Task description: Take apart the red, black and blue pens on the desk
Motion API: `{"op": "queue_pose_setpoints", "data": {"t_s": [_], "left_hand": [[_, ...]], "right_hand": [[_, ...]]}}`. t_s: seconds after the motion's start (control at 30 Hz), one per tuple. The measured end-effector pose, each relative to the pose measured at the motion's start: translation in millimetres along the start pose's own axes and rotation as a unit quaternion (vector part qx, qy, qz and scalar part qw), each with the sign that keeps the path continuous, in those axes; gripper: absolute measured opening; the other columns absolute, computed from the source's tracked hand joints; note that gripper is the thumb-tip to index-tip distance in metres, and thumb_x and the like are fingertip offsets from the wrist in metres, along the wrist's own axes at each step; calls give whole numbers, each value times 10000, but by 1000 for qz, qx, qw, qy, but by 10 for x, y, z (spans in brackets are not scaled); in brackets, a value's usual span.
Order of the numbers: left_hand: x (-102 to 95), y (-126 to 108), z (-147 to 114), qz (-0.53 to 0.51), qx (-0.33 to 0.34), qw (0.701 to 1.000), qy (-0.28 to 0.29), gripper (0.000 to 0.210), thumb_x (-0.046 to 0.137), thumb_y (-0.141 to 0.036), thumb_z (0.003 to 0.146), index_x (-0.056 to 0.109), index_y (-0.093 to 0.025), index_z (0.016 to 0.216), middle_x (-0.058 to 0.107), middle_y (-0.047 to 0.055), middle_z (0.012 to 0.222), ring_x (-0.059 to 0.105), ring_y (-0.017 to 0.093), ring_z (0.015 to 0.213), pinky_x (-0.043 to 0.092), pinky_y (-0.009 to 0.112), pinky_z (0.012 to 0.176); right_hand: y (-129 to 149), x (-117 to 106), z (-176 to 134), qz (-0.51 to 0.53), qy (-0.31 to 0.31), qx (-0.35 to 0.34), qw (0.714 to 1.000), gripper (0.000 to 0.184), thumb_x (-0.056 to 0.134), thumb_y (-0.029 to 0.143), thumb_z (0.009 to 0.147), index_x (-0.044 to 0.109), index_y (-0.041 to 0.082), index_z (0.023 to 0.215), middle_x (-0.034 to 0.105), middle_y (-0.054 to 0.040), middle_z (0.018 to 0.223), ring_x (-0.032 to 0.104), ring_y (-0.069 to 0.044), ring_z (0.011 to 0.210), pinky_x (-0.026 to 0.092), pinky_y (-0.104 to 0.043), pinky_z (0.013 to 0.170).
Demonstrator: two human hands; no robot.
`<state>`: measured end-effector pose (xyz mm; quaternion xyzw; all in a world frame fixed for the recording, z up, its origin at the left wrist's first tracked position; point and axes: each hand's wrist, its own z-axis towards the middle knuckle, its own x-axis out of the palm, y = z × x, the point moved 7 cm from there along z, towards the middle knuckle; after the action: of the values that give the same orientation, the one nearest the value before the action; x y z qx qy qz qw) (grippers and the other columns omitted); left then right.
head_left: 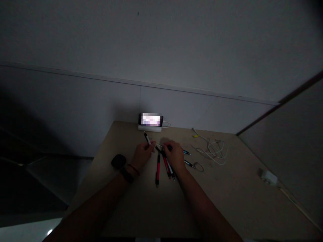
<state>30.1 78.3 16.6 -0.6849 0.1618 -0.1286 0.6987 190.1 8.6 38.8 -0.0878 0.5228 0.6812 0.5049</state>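
My left hand (143,154) is closed on a white pen barrel with a black end (147,137), tilted up to the left. My right hand (175,155) pinches a small dark part (170,147), perhaps a piece of a pen. A thin pale rod (158,145), which looks like a refill, spans the short gap between my fingertips. Below the hands lie a red and black pen (158,169), a second red pen (166,165) and a white pen (172,172). Beside my right hand are two bluish-dark pens, one upper (186,152) and one lower (189,163), partly hidden by the hand.
A lit phone (151,120) leans on a white stand (149,128) by the wall. A rounded black object (118,161) sits left of my wrist. Coiled white cable (214,150), a thin ring (199,166) and a white power block (268,177) lie rightward on the dim table (227,201).
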Motion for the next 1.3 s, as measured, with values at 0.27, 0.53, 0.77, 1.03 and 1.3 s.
{"op": "queue_pose_setpoints", "data": {"t_s": [0.27, 0.53, 0.77, 1.03, 1.3], "left_hand": [[53, -165, -111, 177, 120, 977, 9, 369, 615, -474, 859, 687, -179, 648, 579, -4, 597, 492, 142, 599, 356, 250, 592], [79, -234, -140, 163, 157, 973, 37, 210, 644, -379, 851, 765, -223, 778, 702, 44, 758, 593, 190, 714, 419, 272, 690], [68, -133, -73, 140, 117, 982, 55, 221, 628, -367, 853, 790, -218, 871, 704, 22, 687, 585, 170, 615, 405, 255, 612], [31, -5, -32, 96, 59, 993, 32, 192, 667, -319, 795, 804, -226, 893, 707, 20, 636, 637, 183, 554, 457, 279, 613], [4, -77, -63, 5, 40, 999, 19, 362, 655, -258, 786, 720, -225, 1140, 759, 39, 831, 663, 161, 565, 495, 274, 611]], "right_hand": [[224, -48, -33, 240, 31, 25, 970, 356, 479, 483, 964, 703, 214, 1029, 695, -48, 844, 636, -214, 785, 502, -339, 735], [318, 52, -87, 261, 58, 10, 963, 269, 670, 457, 851, 724, 216, 958, 591, 2, 731, 549, -166, 658, 453, -284, 617], [158, 70, -66, 298, 43, 83, 950, 330, 623, 508, 879, 698, 195, 956, 626, 0, 703, 570, -158, 598, 457, -276, 563], [7, 68, -35, 370, 2, 156, 916, 393, 647, 590, 833, 647, 206, 914, 595, 27, 610, 563, -160, 529, 489, -272, 493], [-61, 91, -49, 381, -14, 163, 910, 410, 672, 545, 820, 639, 208, 1052, 644, 8, 698, 643, -187, 605, 560, -302, 522]]}}
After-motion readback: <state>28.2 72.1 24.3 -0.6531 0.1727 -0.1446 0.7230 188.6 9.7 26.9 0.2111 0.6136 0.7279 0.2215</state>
